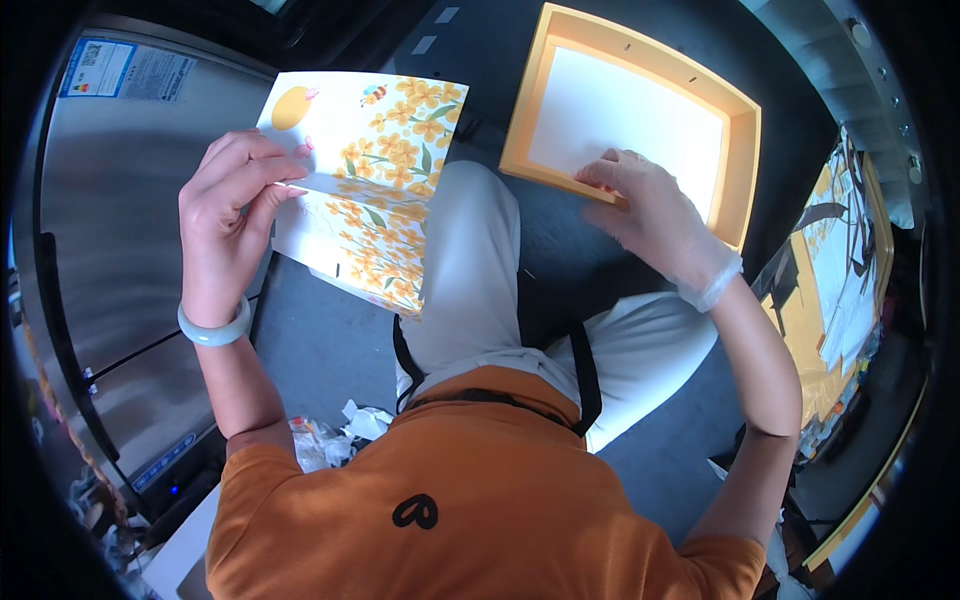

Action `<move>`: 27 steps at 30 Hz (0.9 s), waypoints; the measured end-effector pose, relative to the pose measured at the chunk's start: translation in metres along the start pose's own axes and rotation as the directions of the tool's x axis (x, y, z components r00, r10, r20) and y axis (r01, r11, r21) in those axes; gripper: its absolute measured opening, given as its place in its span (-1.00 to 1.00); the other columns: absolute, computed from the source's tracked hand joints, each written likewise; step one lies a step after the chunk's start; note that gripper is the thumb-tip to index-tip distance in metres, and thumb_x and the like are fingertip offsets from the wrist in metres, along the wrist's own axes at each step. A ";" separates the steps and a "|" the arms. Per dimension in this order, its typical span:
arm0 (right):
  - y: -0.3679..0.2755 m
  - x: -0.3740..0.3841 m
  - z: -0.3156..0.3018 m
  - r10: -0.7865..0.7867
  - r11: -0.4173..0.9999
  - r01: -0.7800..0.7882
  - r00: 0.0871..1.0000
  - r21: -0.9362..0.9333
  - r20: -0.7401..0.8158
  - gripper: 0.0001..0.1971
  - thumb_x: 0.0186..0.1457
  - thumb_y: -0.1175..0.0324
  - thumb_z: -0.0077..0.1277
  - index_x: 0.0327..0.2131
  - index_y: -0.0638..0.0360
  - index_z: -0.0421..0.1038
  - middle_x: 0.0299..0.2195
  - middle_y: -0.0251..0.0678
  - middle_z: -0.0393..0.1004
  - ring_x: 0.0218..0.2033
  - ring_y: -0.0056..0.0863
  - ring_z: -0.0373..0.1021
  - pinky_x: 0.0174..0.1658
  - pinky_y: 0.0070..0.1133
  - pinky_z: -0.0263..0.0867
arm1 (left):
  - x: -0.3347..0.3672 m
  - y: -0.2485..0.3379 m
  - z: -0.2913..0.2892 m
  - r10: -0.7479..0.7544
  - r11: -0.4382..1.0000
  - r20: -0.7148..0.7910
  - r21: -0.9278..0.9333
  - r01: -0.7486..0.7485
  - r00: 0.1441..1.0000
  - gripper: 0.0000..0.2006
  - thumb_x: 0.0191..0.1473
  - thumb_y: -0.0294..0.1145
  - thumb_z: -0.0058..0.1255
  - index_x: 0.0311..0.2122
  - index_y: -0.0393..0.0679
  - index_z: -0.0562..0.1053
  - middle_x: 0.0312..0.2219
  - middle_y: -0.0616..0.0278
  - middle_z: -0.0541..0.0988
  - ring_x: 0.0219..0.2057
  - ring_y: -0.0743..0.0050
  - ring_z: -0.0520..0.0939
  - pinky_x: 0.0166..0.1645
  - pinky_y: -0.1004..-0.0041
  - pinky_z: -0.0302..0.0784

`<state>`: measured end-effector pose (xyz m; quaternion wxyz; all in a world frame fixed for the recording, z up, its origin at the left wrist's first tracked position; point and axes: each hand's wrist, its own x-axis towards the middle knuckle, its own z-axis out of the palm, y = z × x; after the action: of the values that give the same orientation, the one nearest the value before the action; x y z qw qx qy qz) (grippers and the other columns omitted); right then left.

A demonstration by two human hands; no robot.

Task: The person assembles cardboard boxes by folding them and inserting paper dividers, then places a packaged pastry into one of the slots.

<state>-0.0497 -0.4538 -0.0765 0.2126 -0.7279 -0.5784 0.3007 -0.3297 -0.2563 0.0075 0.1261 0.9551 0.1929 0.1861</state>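
Note:
My left hand (232, 205) pinches the left edge of a white paper card (395, 165) at its crease. Yellow flowers with green leaves, a yellow disc and a small bee are printed on the card, which opens into an upper and a lower panel. Over at the right, my right hand (655, 205), in a thin clear glove, closes its fingers over the near wall of a shallow yellow box (742, 150). The box has a white inside base and lies tilted on a dark surface. Part of its near wall is hidden behind that hand.
A steel appliance (130, 200) with a label stands close at the left. On the right lie yellow flat pieces and white sheets (835, 290) with dark ribbons. Crumpled plastic (340, 435) sits on the floor near my left elbow. My knees are below the box and card.

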 end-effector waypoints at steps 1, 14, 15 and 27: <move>0.000 0.004 -0.002 0.028 0.999 -0.029 0.999 0.026 0.028 -0.75 -0.03 0.53 0.14 -0.21 0.30 0.47 -0.31 -0.19 0.46 -0.26 -0.33 0.40 -0.12 -0.54 0.33 | -0.001 0.000 -0.001 0.002 1.000 0.002 0.005 -0.002 1.000 -0.83 -0.28 -0.67 0.13 -0.45 -0.28 0.49 -0.48 0.17 0.51 -0.36 0.22 0.51 -0.23 0.38 0.42; -0.007 0.013 -0.014 0.162 0.983 -0.167 0.984 0.076 0.074 -0.80 0.00 0.52 0.12 -0.25 0.34 0.51 -0.31 -0.15 0.51 -0.30 -0.29 0.45 -0.07 -0.55 0.36 | -0.006 0.001 -0.003 -0.037 0.999 0.018 -0.012 0.037 0.999 -0.86 -0.21 -0.63 0.14 -0.43 -0.32 0.48 -0.47 0.16 0.50 -0.35 0.23 0.50 -0.21 0.39 0.41; -0.008 0.014 -0.016 0.192 0.977 -0.200 0.977 0.072 0.095 -0.80 0.00 0.52 0.12 -0.24 0.34 0.51 -0.31 -0.16 0.52 -0.29 -0.29 0.45 -0.07 -0.55 0.36 | -0.005 0.001 -0.002 -0.039 0.999 0.007 -0.016 0.039 0.999 -0.86 -0.23 -0.65 0.14 -0.44 -0.31 0.49 -0.48 0.16 0.50 -0.37 0.23 0.50 -0.23 0.39 0.41; -0.004 0.013 0.003 0.113 0.987 -0.113 0.994 -0.111 0.001 -0.83 0.05 0.43 0.08 -0.27 0.28 0.51 -0.32 -0.15 0.50 -0.25 -0.25 0.44 -0.07 -0.52 0.36 | -0.005 -0.001 0.001 -0.025 0.999 -0.012 -0.035 0.024 1.000 -0.84 -0.25 -0.68 0.12 -0.44 -0.31 0.49 -0.49 0.17 0.50 -0.40 0.23 0.49 -0.26 0.40 0.40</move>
<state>-0.0524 -0.4407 -0.0789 0.1525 -0.7691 -0.5527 0.2824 -0.3338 -0.2582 0.0044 0.1437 0.9492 0.2020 0.1938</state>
